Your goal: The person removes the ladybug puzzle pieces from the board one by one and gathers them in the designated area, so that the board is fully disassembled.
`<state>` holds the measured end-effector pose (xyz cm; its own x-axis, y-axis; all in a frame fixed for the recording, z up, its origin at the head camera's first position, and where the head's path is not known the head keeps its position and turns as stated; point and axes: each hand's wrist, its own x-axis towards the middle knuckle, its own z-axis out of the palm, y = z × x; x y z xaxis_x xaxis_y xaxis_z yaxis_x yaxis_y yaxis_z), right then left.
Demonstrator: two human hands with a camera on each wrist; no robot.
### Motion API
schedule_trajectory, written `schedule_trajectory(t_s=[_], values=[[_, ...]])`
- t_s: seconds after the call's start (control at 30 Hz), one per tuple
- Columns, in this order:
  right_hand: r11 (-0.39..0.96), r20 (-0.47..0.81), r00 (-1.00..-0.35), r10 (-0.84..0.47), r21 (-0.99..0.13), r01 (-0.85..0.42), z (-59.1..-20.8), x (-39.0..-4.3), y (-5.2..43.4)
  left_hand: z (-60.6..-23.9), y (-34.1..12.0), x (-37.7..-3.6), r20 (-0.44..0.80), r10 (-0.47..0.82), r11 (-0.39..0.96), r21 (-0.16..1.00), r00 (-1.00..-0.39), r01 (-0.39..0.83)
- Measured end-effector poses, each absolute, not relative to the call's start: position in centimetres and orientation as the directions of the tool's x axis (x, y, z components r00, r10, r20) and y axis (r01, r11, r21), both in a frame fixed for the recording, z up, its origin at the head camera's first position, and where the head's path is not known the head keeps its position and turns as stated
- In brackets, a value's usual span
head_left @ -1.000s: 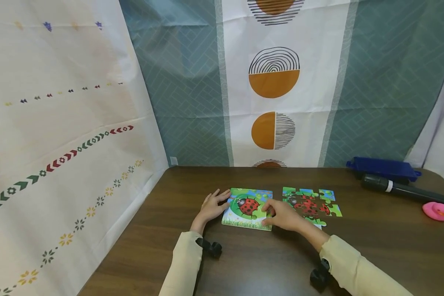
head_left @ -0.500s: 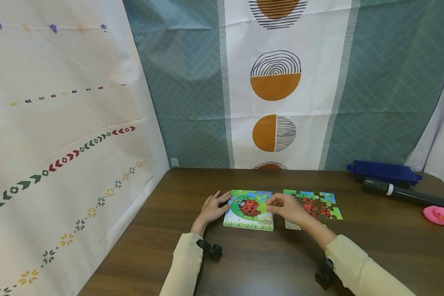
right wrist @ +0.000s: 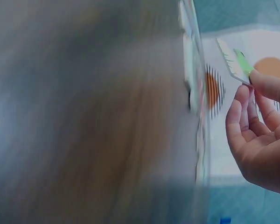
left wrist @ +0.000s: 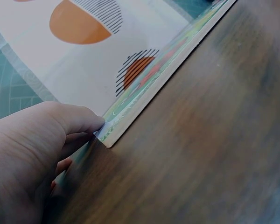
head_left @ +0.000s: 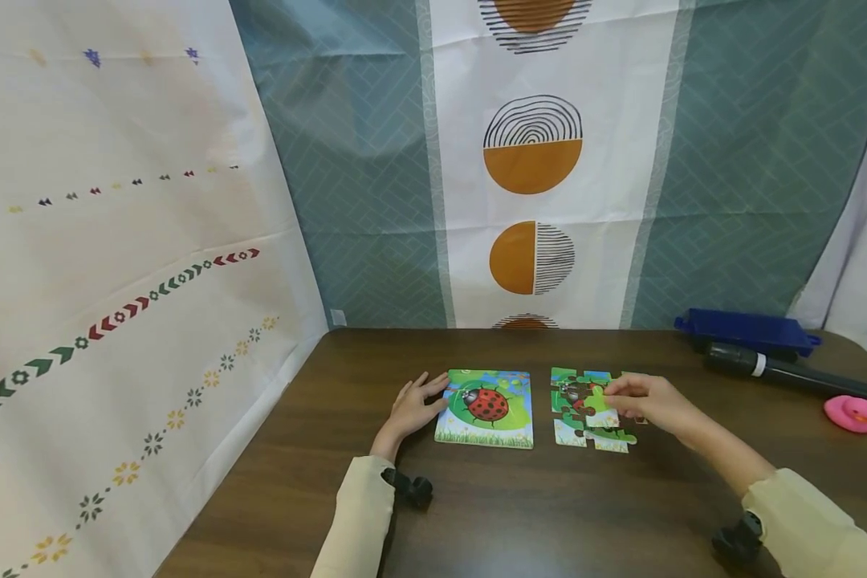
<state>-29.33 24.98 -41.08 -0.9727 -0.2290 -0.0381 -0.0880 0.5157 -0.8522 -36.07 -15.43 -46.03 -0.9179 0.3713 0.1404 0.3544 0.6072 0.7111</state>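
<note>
A square ladybug picture board lies flat on the table. My left hand rests at its left edge with the fingers extended; the left wrist view has the thumb touching the corner of the board. Between thumb and fingertips, my right hand pinches a green and white jigsaw piece. That piece is raised and tilted in the right wrist view. Beneath it lie the loosely set jigsaw pieces of a ladybug picture, right of the board, partly hidden by the hand.
A blue tray stands at the back right of the brown table. In front of it lie a black stick-like object with a white band and a pink rubber duck. Curtains hang behind and to the left.
My right hand has moved right from the board to above the loose pieces, carrying the jigsaw piece. The board's ladybug picture is now uncovered. My left hand stays put.
</note>
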Motion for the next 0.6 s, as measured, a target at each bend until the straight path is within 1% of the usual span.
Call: schedule_trajectory(t_s=[0.27,0.43,0.6], values=[[0.541,-0.083,-0.973,-0.216,-0.840,-0.048,-42.1,-27.6,28.5,-46.0,-16.1,-36.2,0.131,0.362,0.622,0.703,-0.923,0.344],[0.575,-0.076,-0.974,-0.213,-0.816,-0.062,-42.2,-27.2,29.3,-46.0,-16.3,-36.2,0.143,0.361,0.616,0.705,-0.922,0.351],[0.646,-0.067,-0.981,-0.183,-0.761,-0.068,-42.2,-27.0,29.6,-46.0,-16.3,-36.1,0.144,0.359,0.606,0.715,-0.922,0.348]])
